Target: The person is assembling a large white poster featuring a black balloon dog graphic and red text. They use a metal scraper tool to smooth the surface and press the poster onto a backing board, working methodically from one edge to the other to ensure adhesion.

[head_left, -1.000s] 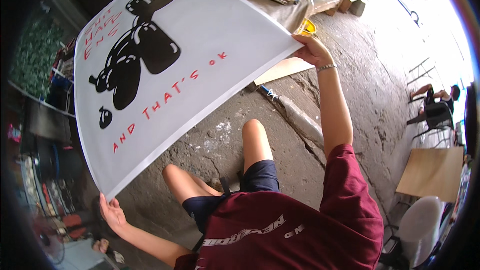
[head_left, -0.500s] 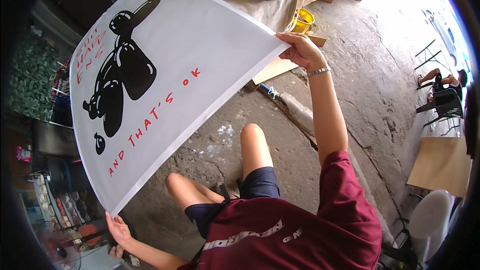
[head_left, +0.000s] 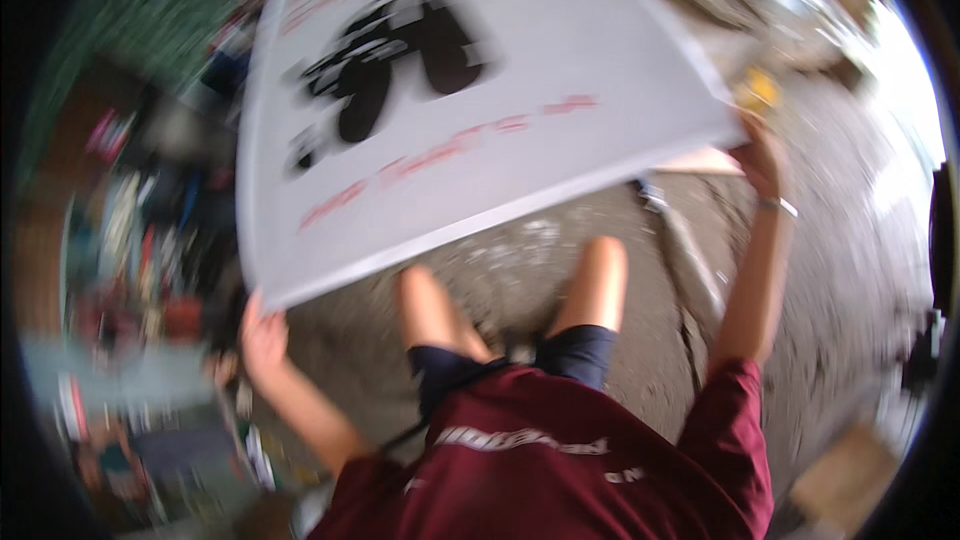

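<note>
A large white poster (head_left: pixel 560 50) with a black balloon-dog drawing and red lettering is stretched between my two hands, its top running out of view. My left hand (head_left: pixel 264 338) pinches its near left corner. At the near right corner my right hand (head_left: pixel 762 155) grips the edge, a metal band around the wrist. The sheet hangs in front of me, above my knees, bowed slightly along its sides. Motion blurs the whole picture.
Rough concrete floor (head_left: pixel 540 240) lies below, with a long bar (head_left: pixel 690 260) along it. A yellow container (head_left: pixel 757 90) stands beyond my right hand. Blurred shelves and clutter (head_left: pixel 130 280) crowd the left side. A tan board (head_left: pixel 845 480) is at lower right.
My view has turned left, so the poster and both hands appear farther right and more level. Both hands keep their hold on the corners.
</note>
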`<action>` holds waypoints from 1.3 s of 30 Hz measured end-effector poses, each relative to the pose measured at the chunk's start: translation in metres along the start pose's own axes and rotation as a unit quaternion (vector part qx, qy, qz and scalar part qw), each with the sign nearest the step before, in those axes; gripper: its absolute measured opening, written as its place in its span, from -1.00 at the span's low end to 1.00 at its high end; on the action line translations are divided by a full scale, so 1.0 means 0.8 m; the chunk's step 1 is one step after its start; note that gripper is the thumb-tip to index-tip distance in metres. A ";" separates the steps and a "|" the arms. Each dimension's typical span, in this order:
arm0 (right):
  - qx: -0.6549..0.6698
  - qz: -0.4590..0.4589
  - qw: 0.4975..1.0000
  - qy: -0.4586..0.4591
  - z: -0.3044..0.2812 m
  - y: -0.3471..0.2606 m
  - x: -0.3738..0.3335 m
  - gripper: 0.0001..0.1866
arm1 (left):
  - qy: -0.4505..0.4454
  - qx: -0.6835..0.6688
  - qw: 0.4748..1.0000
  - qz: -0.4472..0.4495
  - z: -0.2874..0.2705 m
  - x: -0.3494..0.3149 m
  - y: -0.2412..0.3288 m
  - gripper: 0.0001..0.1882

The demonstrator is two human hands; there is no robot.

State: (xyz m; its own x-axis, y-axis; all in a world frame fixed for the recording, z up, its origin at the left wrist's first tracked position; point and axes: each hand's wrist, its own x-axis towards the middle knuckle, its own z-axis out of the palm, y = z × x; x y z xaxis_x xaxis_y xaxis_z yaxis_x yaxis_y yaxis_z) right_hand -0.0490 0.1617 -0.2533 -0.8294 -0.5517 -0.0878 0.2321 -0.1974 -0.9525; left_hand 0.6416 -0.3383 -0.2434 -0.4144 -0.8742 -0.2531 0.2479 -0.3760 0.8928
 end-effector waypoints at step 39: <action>0.056 -0.008 0.998 -0.033 0.447 0.115 -0.224 -0.57 | -0.321 0.502 0.618 0.514 0.422 -0.048 -0.012 -0.81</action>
State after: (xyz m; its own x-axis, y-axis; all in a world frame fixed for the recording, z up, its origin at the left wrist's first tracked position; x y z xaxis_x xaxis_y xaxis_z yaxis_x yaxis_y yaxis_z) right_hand 0.3024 -0.0472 -0.2209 -0.7985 -0.5999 -0.0498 0.2782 -0.2944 -0.9143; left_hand 0.3592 -0.1972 -0.1166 -0.8316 -0.0703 0.5509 0.1342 0.9371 0.3221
